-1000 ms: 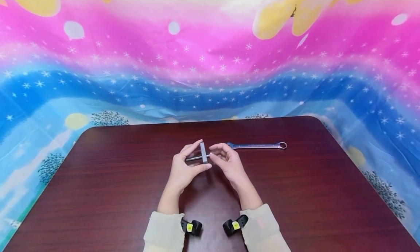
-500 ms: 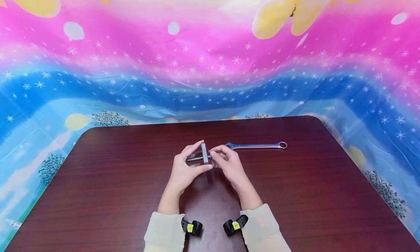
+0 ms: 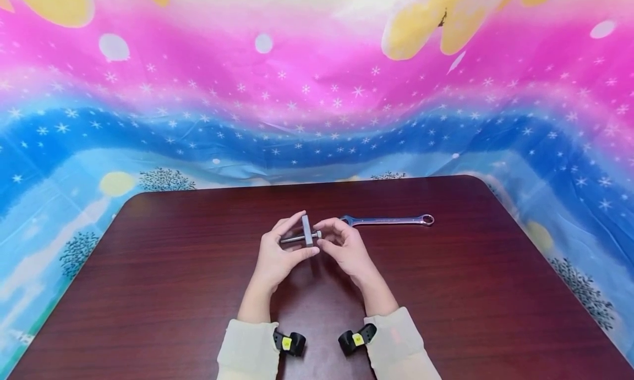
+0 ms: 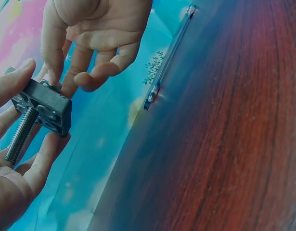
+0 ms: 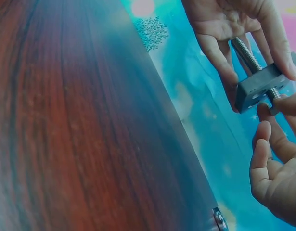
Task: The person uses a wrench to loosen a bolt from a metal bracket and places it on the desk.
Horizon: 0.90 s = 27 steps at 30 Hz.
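Between thumb and fingers, my left hand (image 3: 277, 256) holds a grey metal block (image 3: 307, 230) on edge above the table. A long threaded bolt (image 3: 293, 238) passes through the block, its shank reaching back toward the left palm. In the left wrist view the bolt (image 4: 21, 134) shows its thread, and the block (image 4: 46, 102) has several holes in its face. My right hand (image 3: 349, 251) is at the bolt's head, with thumb and forefinger on either side of it. In the right wrist view, the right hand's (image 5: 282, 178) fingertips partly hide the bolt head (image 5: 273, 110).
A combination wrench (image 3: 388, 220) lies on the dark red wooden table (image 3: 173, 281), behind and right of the hands. A printed cloth (image 3: 317, 110) hangs behind the table and along its sides. Each sleeve cuff bears a black strapped device (image 3: 356, 340).
The right fingertips closed in on the bolt head half a second ago and now stand wider, so that more of the head shows. Block and left hand have shifted only slightly. The wrench stays put.
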### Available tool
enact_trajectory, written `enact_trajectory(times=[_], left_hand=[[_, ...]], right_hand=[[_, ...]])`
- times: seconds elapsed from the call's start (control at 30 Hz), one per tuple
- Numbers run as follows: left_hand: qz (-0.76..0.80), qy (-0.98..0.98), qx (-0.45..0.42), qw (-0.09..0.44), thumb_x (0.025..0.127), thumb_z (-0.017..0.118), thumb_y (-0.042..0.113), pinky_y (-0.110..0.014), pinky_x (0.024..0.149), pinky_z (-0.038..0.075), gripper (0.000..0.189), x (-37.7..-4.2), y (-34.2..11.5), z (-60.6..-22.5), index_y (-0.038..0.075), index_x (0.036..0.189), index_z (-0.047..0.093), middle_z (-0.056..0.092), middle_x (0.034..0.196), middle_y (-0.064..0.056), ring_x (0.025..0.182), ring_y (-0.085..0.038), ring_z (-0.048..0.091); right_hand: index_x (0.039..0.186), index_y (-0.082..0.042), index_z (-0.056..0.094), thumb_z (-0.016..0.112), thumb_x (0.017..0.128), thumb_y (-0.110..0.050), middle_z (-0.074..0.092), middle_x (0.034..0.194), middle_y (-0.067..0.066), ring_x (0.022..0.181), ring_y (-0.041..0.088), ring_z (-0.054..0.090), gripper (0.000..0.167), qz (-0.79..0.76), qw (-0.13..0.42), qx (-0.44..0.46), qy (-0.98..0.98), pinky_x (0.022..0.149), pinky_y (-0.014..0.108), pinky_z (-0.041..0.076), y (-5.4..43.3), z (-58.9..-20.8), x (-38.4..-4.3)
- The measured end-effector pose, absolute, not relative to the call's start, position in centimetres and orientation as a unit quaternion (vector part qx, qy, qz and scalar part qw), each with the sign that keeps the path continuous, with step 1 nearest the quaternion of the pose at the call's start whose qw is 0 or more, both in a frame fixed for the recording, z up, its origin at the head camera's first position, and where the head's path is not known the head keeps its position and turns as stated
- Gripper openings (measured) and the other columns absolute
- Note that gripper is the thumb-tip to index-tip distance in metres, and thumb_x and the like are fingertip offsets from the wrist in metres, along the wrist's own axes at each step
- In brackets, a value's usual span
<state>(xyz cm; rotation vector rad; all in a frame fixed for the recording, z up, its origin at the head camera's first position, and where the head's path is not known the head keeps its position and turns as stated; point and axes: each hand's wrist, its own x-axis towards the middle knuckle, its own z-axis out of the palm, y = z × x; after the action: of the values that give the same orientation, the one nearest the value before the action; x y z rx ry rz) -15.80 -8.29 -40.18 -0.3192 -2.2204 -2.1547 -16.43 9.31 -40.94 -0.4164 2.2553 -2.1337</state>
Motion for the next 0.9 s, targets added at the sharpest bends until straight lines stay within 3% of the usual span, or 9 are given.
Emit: enact_trajectory(times=[0.2,0.43,0.53,0.7,0.8,0.9], left_hand=[[-0.687,-0.718,-0.111,0.008,0.074,0.086,0.003,-0.034,0.090,0.060,0.071,-15.72,-8.17,-40.17,0.026,0.137,0.061,0.059,0.125,-0.008,0.115,-0.029,0.066],[-0.685,-0.719,-0.121,0.012,0.074,0.086,0.002,-0.034,0.089,0.060,0.071,-15.84,-8.00,-40.13,0.025,0.136,0.061,0.059,0.126,-0.008,0.114,-0.030,0.067],[-0.684,-0.720,-0.120,0.015,0.074,0.086,0.002,-0.036,0.090,0.059,0.072,-15.85,-8.07,-40.05,0.026,0.136,0.061,0.060,0.125,-0.008,0.114,-0.030,0.067],[-0.684,-0.722,-0.101,0.024,0.073,0.086,0.002,-0.035,0.089,0.060,0.072,-15.88,-8.27,-40.01,0.026,0.136,0.061,0.060,0.123,-0.007,0.114,-0.028,0.067],[-0.685,-0.721,-0.103,0.025,0.074,0.086,0.002,-0.035,0.090,0.059,0.071,-15.83,-8.26,-39.93,0.025,0.137,0.061,0.060,0.123,-0.009,0.115,-0.029,0.067],[-0.685,-0.721,-0.106,0.021,0.074,0.086,0.002,-0.036,0.090,0.059,0.071,-15.78,-8.20,-39.87,0.024,0.137,0.061,0.060,0.125,-0.009,0.115,-0.029,0.067]], right_hand=[[0.117,0.005,0.062,0.063,0.096,-0.007,0.065,0.084,-0.002,0.071,0.011,0.056,0.024,-0.689,0.020,-0.122,0.715,0.066,0.023,0.050,9.54,-41.12,-16.48],[0.111,0.006,0.063,0.057,0.101,-0.014,0.061,0.071,0.000,0.064,0.016,0.054,0.024,-0.686,0.006,-0.111,0.719,0.061,0.024,0.047,9.35,-40.89,-16.61],[0.113,0.006,0.063,0.059,0.100,-0.011,0.066,0.080,0.010,0.070,0.013,0.059,0.022,-0.690,0.003,-0.112,0.715,0.065,0.024,0.051,9.31,-40.94,-16.68],[0.119,0.004,0.061,0.064,0.092,0.002,0.066,0.109,0.026,0.081,0.009,0.061,0.028,-0.688,-0.002,-0.133,0.713,0.073,0.019,0.051,9.37,-40.92,-16.64],[0.120,0.005,0.061,0.065,0.090,0.004,0.066,0.108,0.026,0.080,0.009,0.060,0.030,-0.691,0.002,-0.141,0.709,0.072,0.018,0.050,9.41,-40.93,-16.59],[0.119,0.006,0.061,0.064,0.092,0.000,0.069,0.096,0.013,0.076,0.009,0.059,0.028,-0.697,0.011,-0.138,0.704,0.069,0.019,0.049,9.47,-41.02,-16.59]])
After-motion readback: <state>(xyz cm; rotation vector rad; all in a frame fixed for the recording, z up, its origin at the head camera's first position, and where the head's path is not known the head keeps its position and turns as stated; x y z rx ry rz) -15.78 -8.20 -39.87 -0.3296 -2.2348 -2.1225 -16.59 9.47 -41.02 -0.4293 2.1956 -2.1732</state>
